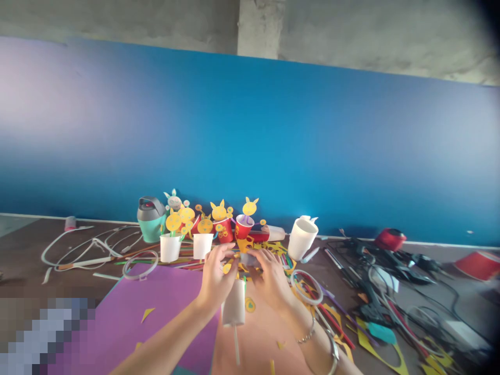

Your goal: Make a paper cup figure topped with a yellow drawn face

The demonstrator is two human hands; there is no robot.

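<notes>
My left hand [219, 276] is closed in a pinch, with a small yellow paper piece [226, 268] showing between thumb and fingers. Close beside it, my right hand [271, 276] has its fingers curled together near a pale greyish bit [246, 259]; what it pinches is too blurred to make out. Below the hands a white paper cup [233, 307] lies on the orange sheet [258, 349], a thin pale stick [236, 346] pointing out toward me. A yellow paper circle with a green heart [250, 304] is just right of the cup.
A purple sheet [167, 307] lies left. Behind stand cups with yellow paper animal figures [219, 211], a teal-and-grey jug [151, 224] and white cups [302, 238]. Tape rings [307, 286], paper scraps [380, 351] and black cables [371, 297] spread right; a blue panel [250, 130] rises behind.
</notes>
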